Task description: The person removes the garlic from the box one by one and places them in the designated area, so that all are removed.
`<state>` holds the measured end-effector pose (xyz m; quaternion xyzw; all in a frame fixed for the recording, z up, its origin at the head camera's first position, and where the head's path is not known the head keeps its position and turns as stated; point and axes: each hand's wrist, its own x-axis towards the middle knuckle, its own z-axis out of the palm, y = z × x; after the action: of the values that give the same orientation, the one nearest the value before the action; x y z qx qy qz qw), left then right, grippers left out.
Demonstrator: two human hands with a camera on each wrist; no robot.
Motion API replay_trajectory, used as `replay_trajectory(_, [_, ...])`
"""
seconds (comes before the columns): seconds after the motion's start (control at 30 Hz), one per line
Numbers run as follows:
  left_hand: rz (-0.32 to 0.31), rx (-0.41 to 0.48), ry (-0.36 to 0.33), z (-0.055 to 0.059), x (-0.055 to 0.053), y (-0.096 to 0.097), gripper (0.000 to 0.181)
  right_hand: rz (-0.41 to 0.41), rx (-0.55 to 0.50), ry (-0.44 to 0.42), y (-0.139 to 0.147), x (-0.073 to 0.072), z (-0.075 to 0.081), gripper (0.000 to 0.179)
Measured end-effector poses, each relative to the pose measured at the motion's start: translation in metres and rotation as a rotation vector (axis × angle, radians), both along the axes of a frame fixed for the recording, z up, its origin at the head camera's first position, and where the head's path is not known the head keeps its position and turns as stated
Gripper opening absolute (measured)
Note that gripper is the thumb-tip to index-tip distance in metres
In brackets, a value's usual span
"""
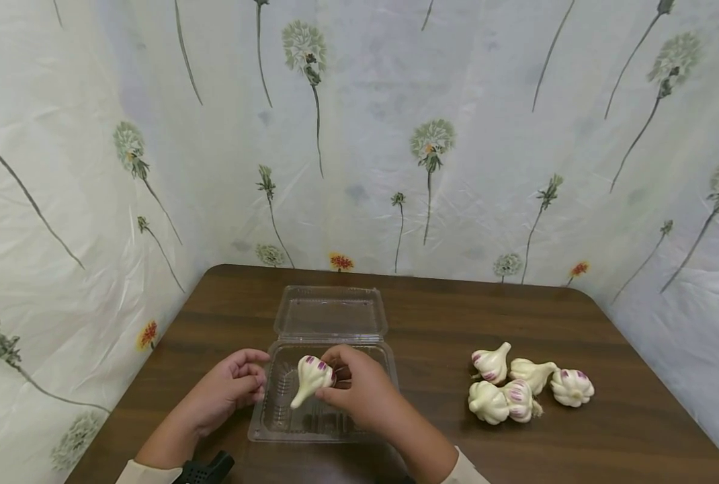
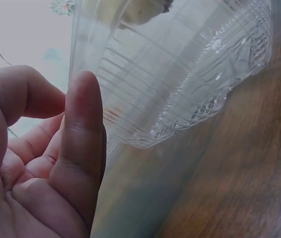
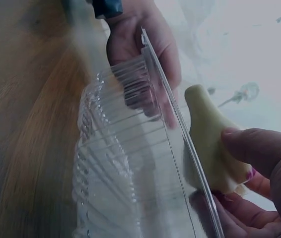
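My right hand point(image 1: 362, 386) holds a garlic bulb point(image 1: 312, 378) over the open clear plastic clamshell container point(image 1: 320, 438). The bulb is pale with purple streaks, its stem slanting down to the left. In the right wrist view, the thumb point(image 3: 257, 146) presses one side of the garlic bulb point(image 3: 212, 141), with other fingers underneath. Beside the container's left rim is my left hand point(image 1: 229, 390), its fingers loosely bent. The left wrist view has its thumb point(image 2: 83, 129) right at the clear wall point(image 2: 145, 94), overlapping it.
Several more garlic bulbs point(image 1: 531, 373) lie in a cluster at the right of the brown wooden table point(image 1: 438, 323). The container's lid point(image 1: 330, 312) lies folded back behind its base. A dandelion-print sheet point(image 1: 365, 134) hangs around the table's back and sides.
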<state>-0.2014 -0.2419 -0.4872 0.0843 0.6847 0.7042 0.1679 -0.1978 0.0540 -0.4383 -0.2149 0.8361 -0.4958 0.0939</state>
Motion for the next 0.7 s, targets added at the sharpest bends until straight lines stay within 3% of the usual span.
replay_trajectory(0.7, [-0.01,0.0,-0.001,0.001,0.001,0.0,0.047,-0.034,-0.127,0.008,0.035,0.011,-0.011,0.04])
